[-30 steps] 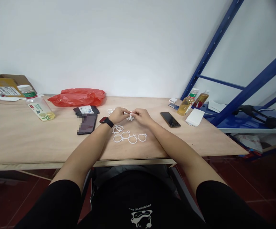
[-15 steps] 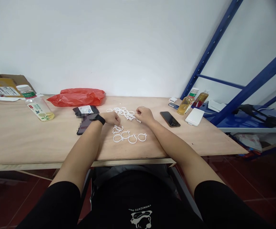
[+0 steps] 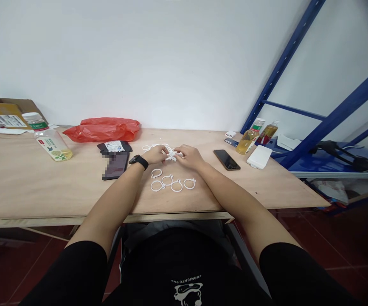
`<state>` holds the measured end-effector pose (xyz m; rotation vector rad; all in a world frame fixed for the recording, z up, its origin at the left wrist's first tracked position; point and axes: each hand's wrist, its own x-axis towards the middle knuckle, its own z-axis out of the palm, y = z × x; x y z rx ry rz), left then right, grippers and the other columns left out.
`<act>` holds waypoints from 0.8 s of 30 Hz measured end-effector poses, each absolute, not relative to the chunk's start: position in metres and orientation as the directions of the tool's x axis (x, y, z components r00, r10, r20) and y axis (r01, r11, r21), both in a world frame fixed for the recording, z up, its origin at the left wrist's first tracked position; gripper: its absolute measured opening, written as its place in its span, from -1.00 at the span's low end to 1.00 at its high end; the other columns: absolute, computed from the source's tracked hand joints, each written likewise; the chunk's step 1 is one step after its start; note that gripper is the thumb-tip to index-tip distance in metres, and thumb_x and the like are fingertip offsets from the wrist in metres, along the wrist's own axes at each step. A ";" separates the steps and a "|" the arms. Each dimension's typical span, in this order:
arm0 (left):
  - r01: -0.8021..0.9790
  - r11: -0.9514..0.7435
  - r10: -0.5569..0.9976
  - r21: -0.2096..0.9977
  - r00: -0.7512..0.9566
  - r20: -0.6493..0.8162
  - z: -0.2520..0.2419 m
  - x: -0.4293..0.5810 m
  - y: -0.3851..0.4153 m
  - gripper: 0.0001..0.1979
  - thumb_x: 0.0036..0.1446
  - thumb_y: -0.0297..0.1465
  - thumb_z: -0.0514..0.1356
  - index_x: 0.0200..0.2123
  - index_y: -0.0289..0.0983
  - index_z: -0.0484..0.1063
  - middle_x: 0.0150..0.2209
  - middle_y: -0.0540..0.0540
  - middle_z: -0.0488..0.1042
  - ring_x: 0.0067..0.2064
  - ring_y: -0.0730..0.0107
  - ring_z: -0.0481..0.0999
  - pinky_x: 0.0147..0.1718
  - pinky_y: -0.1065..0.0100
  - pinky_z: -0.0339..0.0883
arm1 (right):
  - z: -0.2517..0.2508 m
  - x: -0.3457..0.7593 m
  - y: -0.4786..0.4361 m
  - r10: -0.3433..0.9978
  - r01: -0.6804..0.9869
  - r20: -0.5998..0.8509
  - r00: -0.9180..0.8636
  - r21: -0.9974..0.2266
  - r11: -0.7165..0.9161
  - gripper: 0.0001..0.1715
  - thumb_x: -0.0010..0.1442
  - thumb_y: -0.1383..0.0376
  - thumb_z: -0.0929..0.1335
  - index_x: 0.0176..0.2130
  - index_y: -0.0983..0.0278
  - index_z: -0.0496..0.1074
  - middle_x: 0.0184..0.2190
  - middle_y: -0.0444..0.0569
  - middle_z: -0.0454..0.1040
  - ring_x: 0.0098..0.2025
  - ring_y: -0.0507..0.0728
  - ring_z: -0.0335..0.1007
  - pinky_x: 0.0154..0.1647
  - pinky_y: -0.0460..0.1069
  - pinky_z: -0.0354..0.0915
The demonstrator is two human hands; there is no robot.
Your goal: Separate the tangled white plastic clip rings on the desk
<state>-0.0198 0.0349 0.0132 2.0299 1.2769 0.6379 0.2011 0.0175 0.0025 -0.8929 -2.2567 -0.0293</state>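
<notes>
i count five white rings laid out on the worktop near me. beyond them my left hand and right hand both pinch a tangled ring cluster. a black phone lies right, a dark pouch left.

Bright even light; soft shadows; edges warped
</notes>
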 end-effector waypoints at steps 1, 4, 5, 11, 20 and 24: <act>0.570 -0.294 0.920 0.767 0.386 0.066 0.012 -0.016 0.034 -0.77 0.02 -0.41 0.18 -0.19 -0.29 0.39 -0.61 -0.01 0.49 -0.56 0.42 0.42 -0.54 0.44 0.21 | 0.002 0.199 0.016 0.571 0.592 0.616 -0.542 -0.202 0.780 -0.69 0.24 0.20 0.35 -0.05 0.23 0.51 -0.20 0.02 0.56 -0.18 0.14 0.42 -0.13 -0.02 0.25; 0.489 -0.205 0.934 0.848 0.356 0.021 0.012 -0.008 0.030 -0.79 0.08 -0.43 0.16 -0.17 -0.28 0.34 -0.63 0.02 0.46 -0.65 0.49 0.31 -0.63 0.47 0.11 | 0.001 0.194 0.016 0.530 0.577 0.604 -0.596 -0.137 0.805 -0.74 0.26 0.20 0.33 -0.09 0.23 0.52 -0.23 0.02 0.57 -0.20 0.14 0.43 -0.16 -0.02 0.25; 0.451 -0.178 0.934 0.874 0.356 0.007 0.013 -0.006 0.028 -0.83 0.12 -0.40 0.15 -0.18 -0.27 0.33 -0.62 0.01 0.46 -0.67 0.50 0.29 -0.65 0.48 0.09 | 0.000 0.194 0.017 0.528 0.582 0.602 -0.599 -0.125 0.803 -0.75 0.29 0.22 0.32 -0.11 0.23 0.52 -0.24 0.02 0.57 -0.20 0.13 0.44 -0.16 -0.02 0.24; 0.232 -0.303 0.904 0.924 0.376 0.203 0.015 -0.004 0.027 -0.66 0.16 -0.13 0.20 -0.33 -0.33 0.40 -0.52 -0.07 0.50 -0.65 0.58 0.26 -0.64 0.47 0.11 | -0.002 0.204 0.024 0.622 0.663 0.612 -0.488 -0.204 0.720 -0.77 0.32 0.23 0.30 -0.18 0.24 0.55 -0.26 -0.02 0.59 -0.24 0.09 0.45 -0.21 -0.05 0.22; 0.246 -0.436 0.891 0.866 0.251 0.378 0.007 -0.009 0.037 -0.60 -0.07 -0.17 0.36 -0.29 -0.39 0.57 -0.37 -0.15 0.58 -0.45 0.45 0.43 -0.44 0.37 0.32 | -0.006 0.198 0.026 0.660 0.706 0.532 -0.531 -0.153 0.692 -0.78 0.25 0.19 0.39 -0.36 0.25 0.54 -0.38 -0.05 0.56 -0.32 0.07 0.41 -0.32 -0.06 0.11; 0.247 -0.485 0.859 0.839 0.317 0.403 0.007 -0.008 0.036 -0.58 -0.07 -0.19 0.36 -0.19 -0.37 0.59 -0.26 -0.19 0.61 -0.34 0.37 0.49 -0.33 0.35 0.37 | -0.006 0.196 0.024 0.649 0.702 0.508 -0.567 -0.114 0.703 -0.76 0.27 0.19 0.37 -0.37 0.25 0.53 -0.38 -0.04 0.56 -0.33 0.07 0.40 -0.33 -0.06 0.08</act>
